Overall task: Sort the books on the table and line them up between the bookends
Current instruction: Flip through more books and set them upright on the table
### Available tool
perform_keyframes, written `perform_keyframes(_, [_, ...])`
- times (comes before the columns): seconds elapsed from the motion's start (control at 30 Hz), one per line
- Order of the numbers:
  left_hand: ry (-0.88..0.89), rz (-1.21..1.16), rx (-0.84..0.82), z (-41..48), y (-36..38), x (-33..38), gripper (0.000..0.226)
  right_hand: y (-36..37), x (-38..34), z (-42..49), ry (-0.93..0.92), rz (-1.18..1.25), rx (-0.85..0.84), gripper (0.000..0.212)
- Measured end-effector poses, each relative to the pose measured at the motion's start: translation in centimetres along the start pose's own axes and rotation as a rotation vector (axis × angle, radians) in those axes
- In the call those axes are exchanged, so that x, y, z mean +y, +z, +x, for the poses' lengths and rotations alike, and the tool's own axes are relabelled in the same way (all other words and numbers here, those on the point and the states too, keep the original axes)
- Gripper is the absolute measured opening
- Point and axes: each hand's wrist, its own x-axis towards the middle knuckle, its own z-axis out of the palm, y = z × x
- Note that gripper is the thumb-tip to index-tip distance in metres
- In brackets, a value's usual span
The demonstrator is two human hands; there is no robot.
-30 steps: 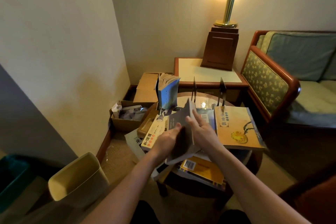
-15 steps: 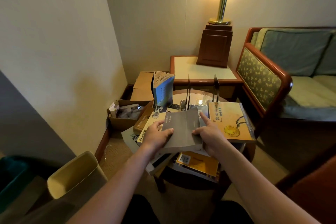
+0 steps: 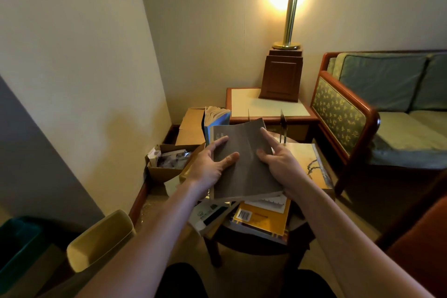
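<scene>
Holding the grey soft-cover book (image 3: 242, 169) just in front of the thin dark metal bookends (image 3: 283, 126), left hand (image 3: 210, 167) and right hand (image 3: 278, 164) each grip one side; I would turn it upright before sliding it between them.

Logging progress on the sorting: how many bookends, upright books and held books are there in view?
Bookends: 2
Upright books: 1, the blue book
Held books: 1, the grey book
Total: 4
</scene>
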Motion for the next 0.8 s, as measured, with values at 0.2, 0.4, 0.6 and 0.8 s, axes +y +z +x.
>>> perform_keyframes(0.2, [-0.026, -0.519, -0.115, -1.6, 1.0, 1.3, 0.054, -0.8, 0.0, -2.0, -0.006, 0.273, 0.020, 0.034])
perform_keyframes(0.4, [0.067, -0.307, -0.098, -2.5, 1.2, 3.0, 0.058, -1.5, -0.8, -2.6, -0.031, 0.210, 0.064, 0.030])
perform_keyframes(0.6, [0.011, -0.449, -0.218, -3.7, 2.0, 2.7, 0.052, -2.1, -1.7, -2.6, -0.029, 0.306, 0.116, 0.029])
perform_keyframes(0.8, [-0.047, -0.587, -0.227, -4.0, 1.8, 3.0, 0.051, -1.9, -1.3, -3.2, 0.041, 0.416, 0.010, 0.027])
